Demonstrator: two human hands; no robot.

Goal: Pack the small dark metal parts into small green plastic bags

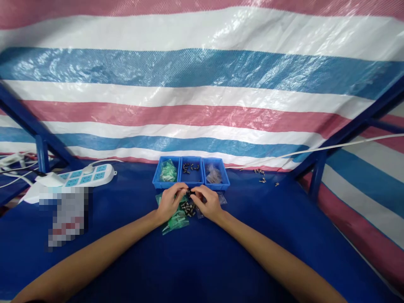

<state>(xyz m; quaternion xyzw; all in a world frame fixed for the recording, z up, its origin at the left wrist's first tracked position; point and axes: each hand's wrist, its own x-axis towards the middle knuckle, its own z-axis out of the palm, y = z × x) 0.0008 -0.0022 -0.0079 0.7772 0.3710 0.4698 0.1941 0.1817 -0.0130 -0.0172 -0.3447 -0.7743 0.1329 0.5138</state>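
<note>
My left hand [172,203] and my right hand [207,203] meet just in front of the blue bins, fingers closed in a pinch. Between their fingertips is a small black part [189,192]; its exact kind is too small to make out. Right below it lies a pile of small black-and-metal parts [188,209] on the blue tabletop [189,261]. Green plastic bags [175,223] are spread under and beside my left hand. A clear plastic bag [222,198] lies by my right hand, partly covered by it.
Three joined blue bins hold green bags [168,171], small dark parts [191,167] and clear bags [213,174]. Several loose metal parts [262,180] lie at the back right. A power strip [88,174] stands at left, near a pixelated patch. Striped sheeting [195,97] hangs behind.
</note>
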